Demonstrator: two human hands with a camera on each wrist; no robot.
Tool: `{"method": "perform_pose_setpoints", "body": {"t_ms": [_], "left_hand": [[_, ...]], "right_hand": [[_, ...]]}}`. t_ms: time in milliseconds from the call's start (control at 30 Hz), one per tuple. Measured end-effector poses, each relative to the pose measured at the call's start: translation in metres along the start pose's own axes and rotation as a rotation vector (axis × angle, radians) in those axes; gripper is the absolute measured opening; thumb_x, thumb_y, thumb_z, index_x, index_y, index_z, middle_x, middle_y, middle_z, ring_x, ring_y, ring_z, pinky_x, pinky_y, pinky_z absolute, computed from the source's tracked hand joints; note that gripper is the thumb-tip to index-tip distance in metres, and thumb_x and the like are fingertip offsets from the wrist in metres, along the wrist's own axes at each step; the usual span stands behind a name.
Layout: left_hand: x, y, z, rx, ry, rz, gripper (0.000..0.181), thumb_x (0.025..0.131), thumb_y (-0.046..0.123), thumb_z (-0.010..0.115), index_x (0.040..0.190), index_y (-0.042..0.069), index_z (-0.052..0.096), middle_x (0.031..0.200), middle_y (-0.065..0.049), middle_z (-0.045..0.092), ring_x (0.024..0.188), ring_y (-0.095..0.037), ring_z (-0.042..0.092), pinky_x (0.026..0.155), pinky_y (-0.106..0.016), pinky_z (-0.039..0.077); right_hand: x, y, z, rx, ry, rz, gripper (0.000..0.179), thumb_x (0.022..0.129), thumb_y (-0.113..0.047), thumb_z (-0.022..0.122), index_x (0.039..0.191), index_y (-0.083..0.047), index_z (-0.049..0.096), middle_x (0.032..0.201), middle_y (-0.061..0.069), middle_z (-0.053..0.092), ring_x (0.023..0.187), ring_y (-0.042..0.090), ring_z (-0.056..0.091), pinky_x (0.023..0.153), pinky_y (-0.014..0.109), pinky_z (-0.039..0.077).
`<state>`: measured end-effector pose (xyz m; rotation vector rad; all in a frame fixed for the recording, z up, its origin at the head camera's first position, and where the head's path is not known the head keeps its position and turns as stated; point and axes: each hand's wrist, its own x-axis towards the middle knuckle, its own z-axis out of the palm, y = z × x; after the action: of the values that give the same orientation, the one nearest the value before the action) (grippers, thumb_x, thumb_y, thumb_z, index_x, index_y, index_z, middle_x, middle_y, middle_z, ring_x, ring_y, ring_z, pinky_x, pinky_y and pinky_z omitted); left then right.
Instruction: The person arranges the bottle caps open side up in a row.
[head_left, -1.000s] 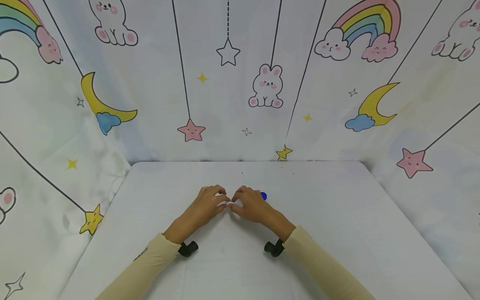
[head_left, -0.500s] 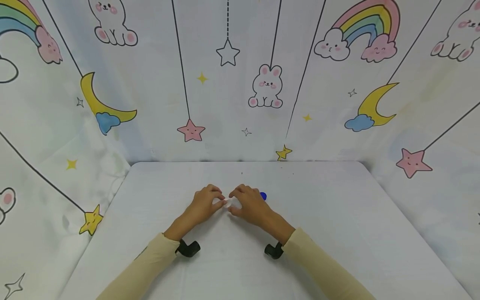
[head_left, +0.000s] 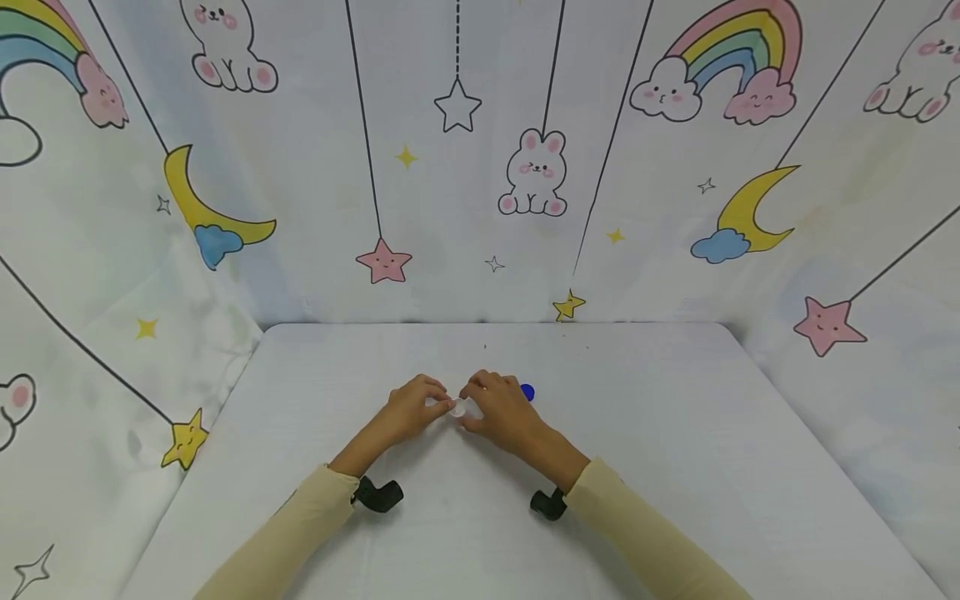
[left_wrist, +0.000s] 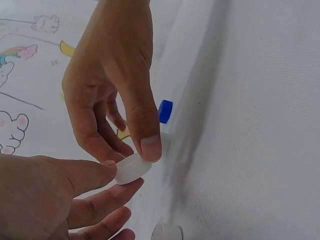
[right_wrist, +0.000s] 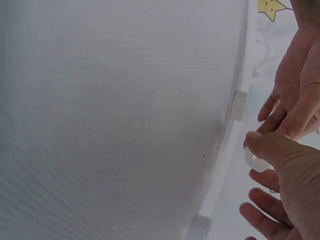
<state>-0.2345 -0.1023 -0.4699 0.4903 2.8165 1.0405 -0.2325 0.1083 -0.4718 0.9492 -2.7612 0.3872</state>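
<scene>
My left grip [head_left: 410, 407] and right grip [head_left: 506, 409] were both closed to a pinch on the white cap [left_wrist: 132, 171], midway between the side edges of the surface [head_left: 675, 400], seemingly taken up but not yet finished with, while the blue cap [head_left: 528, 392] lay unheld.

1. A small, round white cap [left_wrist: 132, 171], shallow and smooth-sided, pinched between a person's left hand [head_left: 408, 408] and right hand [head_left: 504, 410].
2. The cap, tipped up rather than flat (part of its rim hidden), above the white desk [head_left: 450, 525].
</scene>
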Motion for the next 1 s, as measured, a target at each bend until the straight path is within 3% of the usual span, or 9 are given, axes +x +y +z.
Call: {"method": "perform_pose_setpoints", "body": {"t_ms": [233, 633, 1000], "left_hand": [[0.0011, -0.0033, 0.0034, -0.005, 0.008, 0.016, 0.023, 0.104, 0.028, 0.068, 0.109, 0.008, 0.08, 0.131, -0.014, 0.065, 0.131, -0.035, 0.059, 0.104, -0.064, 0.038], [-0.0022, -0.0031, 0.009, 0.105, 0.031, 0.143, 0.017, 0.101, 0.022, 0.074, 0.116, 0.016, 0.075, 0.139, -0.015, 0.061, 0.132, -0.039, 0.057, 0.101, -0.066, 0.043], [-0.0048, -0.0002, 0.0091, 0.201, 0.012, 0.161, 0.024, 0.093, 0.02, 0.083, 0.115, 0.014, 0.076, 0.119, -0.009, 0.064, 0.115, -0.033, 0.057, 0.096, -0.054, 0.046]], "right_hand": [[-0.0005, 0.001, 0.0006, -0.017, -0.02, -0.007, 0.037, 0.095, -0.038, 0.081, 0.121, -0.014, 0.075, 0.121, 0.0, 0.065, 0.113, 0.019, 0.063, 0.104, 0.047, 0.048], [-0.0011, 0.0024, 0.0004, -0.018, -0.049, -0.002, 0.03, 0.094, -0.035, 0.082, 0.114, -0.013, 0.078, 0.119, 0.001, 0.067, 0.113, 0.02, 0.066, 0.099, 0.047, 0.051], [-0.0009, 0.0033, 0.0032, 0.009, -0.081, 0.023, 0.028, 0.094, -0.035, 0.082, 0.115, -0.017, 0.079, 0.111, 0.0, 0.067, 0.105, 0.019, 0.065, 0.093, 0.045, 0.05]]}}
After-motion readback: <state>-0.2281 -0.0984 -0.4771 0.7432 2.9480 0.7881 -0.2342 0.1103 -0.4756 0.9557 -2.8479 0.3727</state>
